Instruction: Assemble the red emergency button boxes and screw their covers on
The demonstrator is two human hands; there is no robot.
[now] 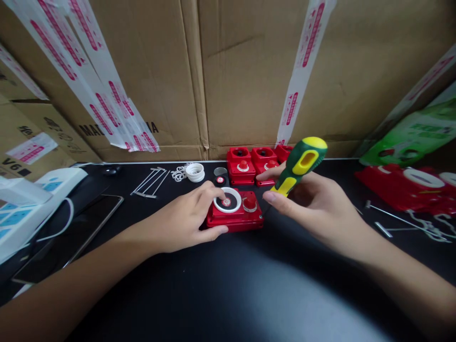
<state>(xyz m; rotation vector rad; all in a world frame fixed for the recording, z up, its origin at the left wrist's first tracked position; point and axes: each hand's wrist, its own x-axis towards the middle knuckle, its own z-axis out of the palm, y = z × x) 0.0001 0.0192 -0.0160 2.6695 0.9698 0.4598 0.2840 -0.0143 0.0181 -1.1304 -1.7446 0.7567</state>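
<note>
In the head view a red box-shaped unit (235, 222) lies flat on the black table. On top it carries a white ring (237, 204) around a black disc and, to the right, a red round knob (250, 201). My left hand (194, 213) is closed on the unit's left side, fingers over the ring and thumb along the front. My right hand (306, 199) grips a green and yellow screwdriver (302, 161), tilted with its handle up and right. Its thin shaft points down at the unit's right front corner, near a screw (261, 216). Whether the tip touches the screw, I cannot tell.
Similar red units (241, 166) stand behind. White rings (194, 172), metal T-shaped rods (151, 183) and a phone (71, 237) lie left, beside a power strip (21, 209). More red units (399, 187) and a green package (409, 128) are right. Cardboard boxes (242, 71) form the back.
</note>
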